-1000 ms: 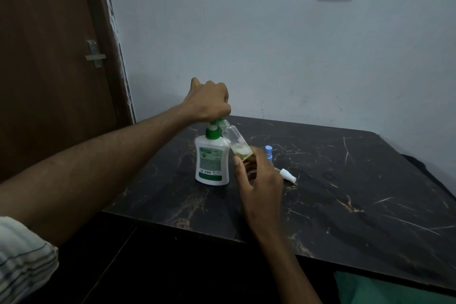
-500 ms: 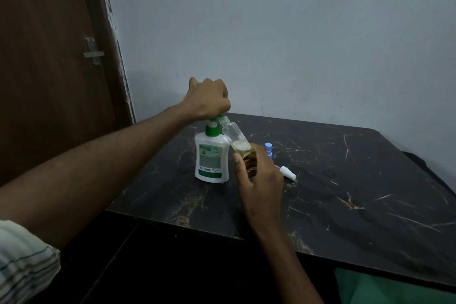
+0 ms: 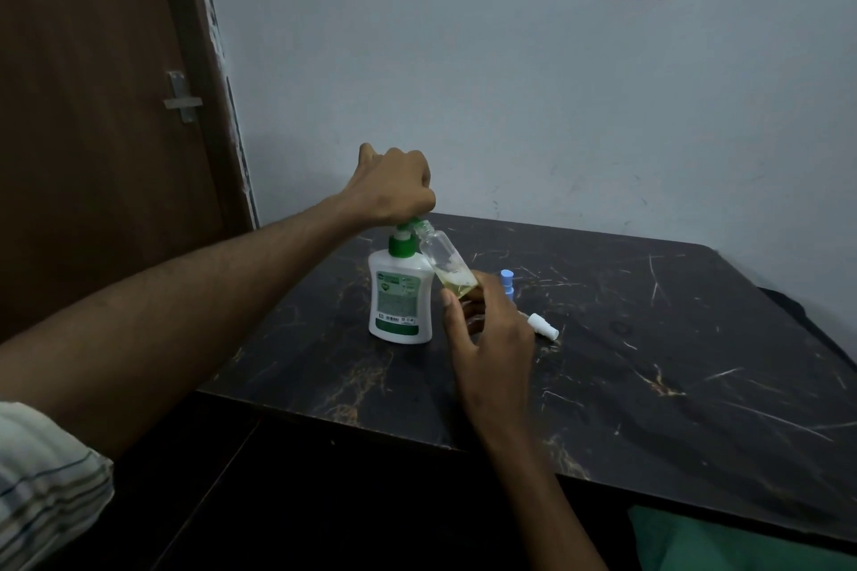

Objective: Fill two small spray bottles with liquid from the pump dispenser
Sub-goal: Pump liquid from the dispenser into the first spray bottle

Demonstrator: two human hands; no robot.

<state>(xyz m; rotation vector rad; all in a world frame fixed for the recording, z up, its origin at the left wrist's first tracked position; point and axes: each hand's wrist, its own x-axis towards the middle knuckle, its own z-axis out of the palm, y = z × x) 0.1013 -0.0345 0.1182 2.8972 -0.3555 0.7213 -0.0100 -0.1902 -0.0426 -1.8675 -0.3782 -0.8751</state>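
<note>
Two hands share the work. Nearest, the right hand (image 3: 491, 338) pinches the base of a clear spray bottle (image 3: 445, 264), tilted so its open neck meets the green nozzle; a little yellowish liquid sits at the bottom. Just beyond, the left hand (image 3: 394, 185) is clenched over the head of the white pump dispenser (image 3: 399, 301), pressing it. If the neck slips off the nozzle, liquid will likely spill onto the dark marble table (image 3: 649, 362). Behind, a blue-capped bottle (image 3: 507, 281) and a loose white sprayer top (image 3: 542, 325) wait.
</note>
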